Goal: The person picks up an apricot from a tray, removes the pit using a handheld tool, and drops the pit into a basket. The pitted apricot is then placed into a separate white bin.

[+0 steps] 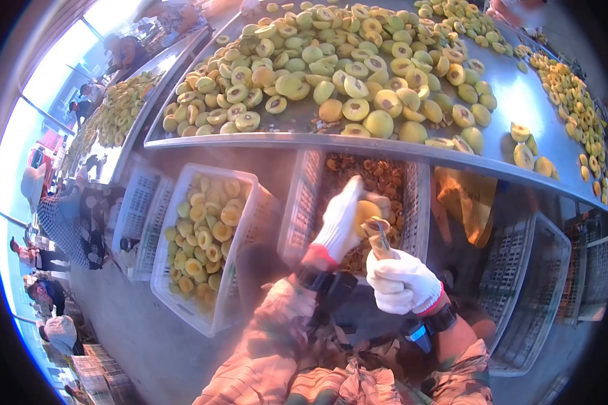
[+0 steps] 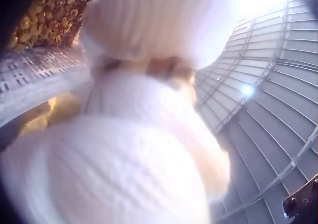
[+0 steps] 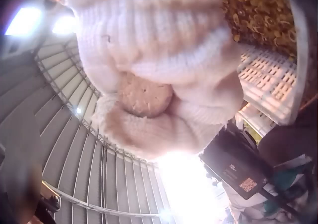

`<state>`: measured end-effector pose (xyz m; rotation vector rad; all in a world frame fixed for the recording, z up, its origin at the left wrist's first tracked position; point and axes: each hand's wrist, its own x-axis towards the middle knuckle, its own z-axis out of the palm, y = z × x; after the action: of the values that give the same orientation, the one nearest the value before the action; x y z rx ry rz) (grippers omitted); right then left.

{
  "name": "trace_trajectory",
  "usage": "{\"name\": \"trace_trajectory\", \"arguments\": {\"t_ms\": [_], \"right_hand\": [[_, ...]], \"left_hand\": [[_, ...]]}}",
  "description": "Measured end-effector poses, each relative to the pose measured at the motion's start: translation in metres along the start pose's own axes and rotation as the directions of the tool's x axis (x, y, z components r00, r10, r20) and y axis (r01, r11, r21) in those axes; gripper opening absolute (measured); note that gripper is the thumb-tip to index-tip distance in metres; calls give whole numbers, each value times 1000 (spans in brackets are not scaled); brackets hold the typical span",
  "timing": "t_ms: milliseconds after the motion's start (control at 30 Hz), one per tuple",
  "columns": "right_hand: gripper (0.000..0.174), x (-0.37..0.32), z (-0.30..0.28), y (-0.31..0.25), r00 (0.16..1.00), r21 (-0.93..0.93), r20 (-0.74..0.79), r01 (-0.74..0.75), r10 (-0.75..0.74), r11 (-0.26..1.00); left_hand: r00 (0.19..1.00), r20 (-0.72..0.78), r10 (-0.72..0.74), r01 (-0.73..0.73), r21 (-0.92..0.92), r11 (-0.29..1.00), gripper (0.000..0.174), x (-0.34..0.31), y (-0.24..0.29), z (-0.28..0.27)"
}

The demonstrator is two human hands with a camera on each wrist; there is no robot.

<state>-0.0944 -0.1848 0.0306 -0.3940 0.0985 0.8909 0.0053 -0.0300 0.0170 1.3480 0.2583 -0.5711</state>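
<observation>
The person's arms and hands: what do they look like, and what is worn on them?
The left hand and right hand wear white knitted gloves with red edges. Behind each is a dark wrist strap; a dark device with a blue patch sits by the right one. The sleeves are camouflage-patterned.

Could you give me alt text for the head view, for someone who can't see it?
A person's gloved left hand holds a yellow fruit while the gloved right hand grips a small tool at it, above a crate of brown-orange scraps. Beyond, halved green-yellow fruit is heaped on a metal table; a second crate, of pale fruit halves, stands to the left.
</observation>
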Motion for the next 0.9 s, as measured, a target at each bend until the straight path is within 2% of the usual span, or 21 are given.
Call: {"name": "trace_trajectory", "arguments": {"t_ms": [33, 100, 133, 167, 233, 267, 300, 333, 367, 400, 433, 500, 567, 667, 767, 900], "right_hand": [[18, -2, -2, -2, 998, -17, -57, 6, -7, 1000], [18, -6, -10, 0, 985, -48, -171, 28, -36, 998], [19, -8, -12, 2, 971, -61, -240, 6, -20, 998], [20, -11, -12, 5, 975, -67, -221, -6, -9, 998], [20, -6, -5, 8, 968, -113, -250, -58, 28, 992], [21, -5, -4, 9, 969, -156, -248, -40, 0, 987], [21, -5, -1, 8, 964, -165, -263, -4, -41, 986], [21, -7, 2, 4, 957, -181, -278, 35, -85, 983], [21, -9, 4, -1, 948, -201, -290, 74, -131, 977], [21, -14, -2, -7, 966, -207, -208, 111, -155, 972], [21, -18, -1, -10, 952, -191, -243, 140, -185, 972], [21, -26, 1, -14, 918, -152, -313, 204, -243, 967], [22, -33, -6, -15, 906, -160, -309, 249, -288, 955], [24, -42, -12, -17, 891, -194, -305, 288, -336, 938], [26, -44, -8, -18, 878, -229, -304, 310, -370, 923], [26, -41, -2, -20, 878, -245, -311, 297, -365, 923]], "left_hand": [[981, -176, 76, -41, 195, 980, 57, -1, 8, -7], [953, -183, 241, -176, 310, 934, 55, -14, 19, -57], [838, -172, 519, -233, 747, 623, 49, -22, 22, -86], [683, -11, 730, -137, 980, 143, 43, -24, 29, -106], [536, 22, 844, -31, 1000, -6, 36, -19, 57, -110], [487, 54, 872, -170, 985, 34, 40, -16, 79, -90], [440, 148, 886, -249, 968, -37, 43, -3, 93, -68], [506, 185, 843, -403, 914, 41, 44, 9, 108, -41], [618, 196, 761, -379, 923, 69, 44, 28, 120, -18], [662, 280, 696, -408, 913, 20, 44, 42, 132, 6], [647, 381, 661, -476, 879, -42, 41, 63, 138, 23], [569, 533, 626, -519, 823, -230, 30, 119, 142, 44], [624, 568, 536, -476, 821, -316, 27, 144, 147, 65], [651, 570, 501, -416, 821, -392, 29, 177, 142, 78], [783, 452, 427, -282, 870, -405, 33, 163, 147, 83], [773, 422, 473, -317, 903, -289, 54, 175, 136, 66]]}}
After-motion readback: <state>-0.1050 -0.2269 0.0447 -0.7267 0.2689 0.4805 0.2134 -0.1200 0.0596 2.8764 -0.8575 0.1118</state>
